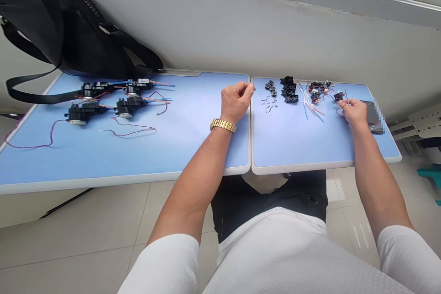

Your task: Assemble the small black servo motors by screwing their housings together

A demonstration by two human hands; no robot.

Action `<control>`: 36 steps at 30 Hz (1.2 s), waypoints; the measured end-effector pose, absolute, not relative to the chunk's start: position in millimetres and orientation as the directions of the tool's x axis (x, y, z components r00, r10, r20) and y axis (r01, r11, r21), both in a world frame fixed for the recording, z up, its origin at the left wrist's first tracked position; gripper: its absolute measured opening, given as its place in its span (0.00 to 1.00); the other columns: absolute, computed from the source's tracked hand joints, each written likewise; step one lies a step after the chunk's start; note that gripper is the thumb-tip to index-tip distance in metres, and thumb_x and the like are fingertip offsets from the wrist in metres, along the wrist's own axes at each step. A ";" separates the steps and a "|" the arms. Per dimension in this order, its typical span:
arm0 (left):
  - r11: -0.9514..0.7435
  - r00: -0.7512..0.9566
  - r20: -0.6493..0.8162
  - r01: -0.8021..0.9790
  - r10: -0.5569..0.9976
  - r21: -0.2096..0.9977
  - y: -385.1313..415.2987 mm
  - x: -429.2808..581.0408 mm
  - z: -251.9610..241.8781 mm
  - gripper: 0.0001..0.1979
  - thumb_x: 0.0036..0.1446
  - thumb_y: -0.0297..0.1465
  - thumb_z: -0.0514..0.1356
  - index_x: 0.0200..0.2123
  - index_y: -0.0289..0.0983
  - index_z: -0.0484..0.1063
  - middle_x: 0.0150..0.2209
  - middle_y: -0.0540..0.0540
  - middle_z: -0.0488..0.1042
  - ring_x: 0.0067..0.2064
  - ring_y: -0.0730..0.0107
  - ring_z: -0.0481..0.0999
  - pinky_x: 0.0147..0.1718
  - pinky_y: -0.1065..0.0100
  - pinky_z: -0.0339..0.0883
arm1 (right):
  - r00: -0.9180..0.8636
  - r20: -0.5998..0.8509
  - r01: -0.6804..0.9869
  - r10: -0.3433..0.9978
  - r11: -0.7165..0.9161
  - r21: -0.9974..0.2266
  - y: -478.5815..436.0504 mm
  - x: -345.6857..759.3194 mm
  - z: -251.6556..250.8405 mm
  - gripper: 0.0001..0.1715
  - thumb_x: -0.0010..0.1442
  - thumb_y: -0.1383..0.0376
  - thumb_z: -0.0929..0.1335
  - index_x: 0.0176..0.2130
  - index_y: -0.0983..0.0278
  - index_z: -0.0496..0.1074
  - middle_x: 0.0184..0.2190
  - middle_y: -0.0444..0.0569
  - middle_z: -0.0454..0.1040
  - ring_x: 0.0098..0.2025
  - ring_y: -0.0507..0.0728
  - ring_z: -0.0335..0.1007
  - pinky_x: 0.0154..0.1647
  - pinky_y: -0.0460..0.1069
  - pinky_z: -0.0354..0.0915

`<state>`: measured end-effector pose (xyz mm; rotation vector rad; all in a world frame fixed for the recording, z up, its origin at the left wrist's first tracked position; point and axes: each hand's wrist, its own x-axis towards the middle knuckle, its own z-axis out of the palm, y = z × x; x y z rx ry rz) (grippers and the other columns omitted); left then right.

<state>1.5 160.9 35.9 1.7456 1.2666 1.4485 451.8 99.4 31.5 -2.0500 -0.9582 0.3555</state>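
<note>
My left hand (237, 99), with a gold watch on its wrist, rests near the seam of the blue table (193, 147); its fingers are pinched together and what they hold is too small to make out. My right hand (354, 111) is closed on a small black motor with red wires (339, 98) at the table's right side. Between the hands lie tiny screws (268, 104), black round parts (271, 87), black housings (289, 89), clear and blue tubes (310, 103) and small motors (319, 89).
Several assembled black units with red, orange and blue wires (110, 98) lie on the left half of the table. A black bag (69, 27) sits at the back left against the wall. A dark flat object (374, 115) lies beside my right hand.
</note>
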 end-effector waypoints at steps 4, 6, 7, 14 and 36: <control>-0.391 -0.013 0.418 0.327 0.908 0.860 158.8 2.4 38.8 0.14 0.71 0.34 0.65 0.30 0.39 0.82 0.21 0.53 0.71 0.26 0.73 0.67 0.31 0.67 0.61 | 0.716 0.020 0.340 0.698 -0.323 -0.883 92.7 468.0 33.9 0.12 0.71 0.58 0.78 0.44 0.64 0.79 0.28 0.43 0.74 0.27 0.54 0.68 0.28 0.50 0.67; -0.381 -0.015 0.407 0.325 0.913 0.866 158.1 2.8 39.8 0.14 0.71 0.34 0.65 0.30 0.39 0.82 0.21 0.53 0.71 0.26 0.73 0.67 0.31 0.67 0.61 | 0.742 -0.001 0.278 0.671 -0.308 -0.910 90.4 477.1 36.4 0.19 0.75 0.55 0.76 0.57 0.65 0.80 0.48 0.53 0.84 0.43 0.59 0.81 0.45 0.56 0.81; -0.378 -0.016 0.405 0.323 0.914 0.868 157.7 3.0 40.3 0.14 0.71 0.34 0.65 0.31 0.39 0.82 0.21 0.53 0.71 0.25 0.73 0.67 0.31 0.67 0.62 | 0.752 -0.007 0.255 0.659 -0.301 -0.919 89.4 481.4 37.5 0.23 0.76 0.54 0.76 0.62 0.63 0.78 0.58 0.56 0.82 0.52 0.61 0.82 0.54 0.60 0.82; -0.364 -0.007 0.385 0.317 0.923 0.876 154.5 2.7 44.8 0.13 0.71 0.33 0.64 0.31 0.38 0.82 0.21 0.53 0.73 0.25 0.74 0.67 0.31 0.68 0.63 | 0.762 -0.021 0.207 0.648 -0.274 -0.939 75.4 490.1 37.8 0.26 0.78 0.53 0.74 0.68 0.60 0.76 0.68 0.57 0.78 0.62 0.64 0.80 0.64 0.66 0.79; -0.152 0.515 0.180 -0.096 0.838 0.984 112.2 43.3 37.8 0.34 0.69 0.55 0.68 0.67 0.38 0.83 0.44 0.40 0.89 0.27 0.77 0.77 0.28 0.70 0.69 | 0.083 0.639 0.736 0.764 0.386 -0.556 37.5 271.1 53.3 0.14 0.69 0.52 0.76 0.48 0.57 0.85 0.20 0.37 0.69 0.23 0.53 0.65 0.31 0.51 0.64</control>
